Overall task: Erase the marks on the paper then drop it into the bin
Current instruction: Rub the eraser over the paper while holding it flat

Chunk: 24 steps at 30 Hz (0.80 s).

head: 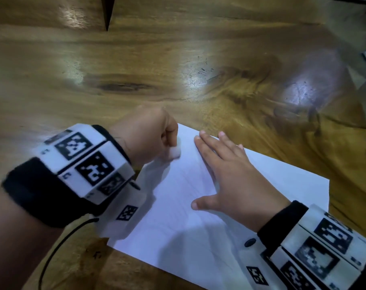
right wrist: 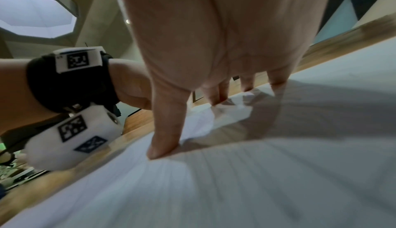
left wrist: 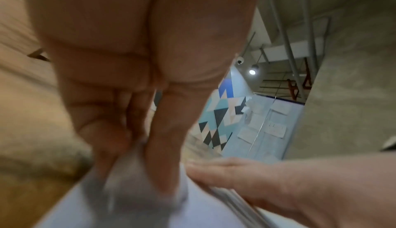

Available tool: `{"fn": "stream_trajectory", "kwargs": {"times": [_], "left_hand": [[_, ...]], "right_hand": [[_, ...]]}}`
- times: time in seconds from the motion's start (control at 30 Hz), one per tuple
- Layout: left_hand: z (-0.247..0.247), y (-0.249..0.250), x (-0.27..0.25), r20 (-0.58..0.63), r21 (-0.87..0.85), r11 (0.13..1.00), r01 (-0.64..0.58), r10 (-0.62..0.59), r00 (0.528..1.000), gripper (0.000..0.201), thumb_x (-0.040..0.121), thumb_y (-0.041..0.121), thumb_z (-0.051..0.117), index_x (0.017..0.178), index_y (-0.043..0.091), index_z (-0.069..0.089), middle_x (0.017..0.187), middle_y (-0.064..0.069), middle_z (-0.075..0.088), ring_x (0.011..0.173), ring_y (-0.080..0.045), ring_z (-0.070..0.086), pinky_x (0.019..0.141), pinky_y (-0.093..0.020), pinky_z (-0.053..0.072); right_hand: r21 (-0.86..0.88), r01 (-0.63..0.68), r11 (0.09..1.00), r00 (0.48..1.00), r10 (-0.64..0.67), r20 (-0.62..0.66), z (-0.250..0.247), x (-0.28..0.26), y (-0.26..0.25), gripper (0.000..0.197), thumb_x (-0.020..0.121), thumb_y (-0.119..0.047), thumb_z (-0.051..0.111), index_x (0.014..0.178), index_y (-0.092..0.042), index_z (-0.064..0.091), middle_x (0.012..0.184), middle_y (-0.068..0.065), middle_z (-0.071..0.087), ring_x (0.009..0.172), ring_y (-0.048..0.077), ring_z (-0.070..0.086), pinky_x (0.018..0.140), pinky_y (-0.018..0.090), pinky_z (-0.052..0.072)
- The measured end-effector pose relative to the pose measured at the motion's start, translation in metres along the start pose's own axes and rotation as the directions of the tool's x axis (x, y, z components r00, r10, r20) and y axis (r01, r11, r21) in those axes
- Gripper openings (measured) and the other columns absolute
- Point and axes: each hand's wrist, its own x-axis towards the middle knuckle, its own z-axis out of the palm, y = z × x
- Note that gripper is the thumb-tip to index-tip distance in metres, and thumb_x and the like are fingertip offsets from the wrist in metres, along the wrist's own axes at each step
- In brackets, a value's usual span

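Observation:
A white sheet of paper (head: 177, 233) lies at an angle on the wooden table, faint pencil lines showing near its middle. My left hand (head: 167, 141) pinches a small white eraser (head: 175, 151) and holds it down on the sheet near its far left corner; the left wrist view shows the eraser (left wrist: 137, 186) blurred under my fingertips. My right hand (head: 226, 176) lies flat on the paper just right of the eraser, fingers straight and spread, thumb out to the left. In the right wrist view the thumb and fingertips (right wrist: 163, 147) press on the paper (right wrist: 257, 181).
The wooden table (head: 136, 70) stretches away beyond the paper with glossy light patches. Its right edge (head: 358, 101) drops to a grey floor with some metal parts at the far right. No bin shows in any view.

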Motion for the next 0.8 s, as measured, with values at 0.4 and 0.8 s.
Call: {"fn": "stream_trajectory", "kwargs": {"times": [0.4,0.8], "left_hand": [[-0.003,-0.001,0.009,-0.134,-0.115,0.993,0.014,-0.030,0.990,0.012,0.064,0.020,0.079,0.069,0.016,0.068,0.067,-0.005,0.067,0.059,-0.017,0.053,0.056,-0.023,0.041],[-0.005,0.003,0.010,-0.072,-0.050,0.999,0.008,-0.012,0.997,0.017,0.065,0.016,0.077,0.060,0.019,0.061,0.055,0.005,0.057,0.051,-0.010,0.049,0.051,-0.019,0.038]], "right_hand": [[0.014,-0.025,1.000,1.000,0.025,-0.009,0.001,0.002,0.000,0.119,0.065,-0.052,0.074,0.145,-0.034,-0.012,0.151,-0.025,-0.021,0.139,0.003,-0.024,0.110,0.025,-0.015],[0.010,-0.019,1.000,1.000,0.019,-0.007,0.001,0.001,0.000,0.119,0.065,-0.052,0.074,0.145,-0.033,-0.013,0.151,-0.024,-0.021,0.140,0.005,-0.024,0.111,0.027,-0.015]]}}
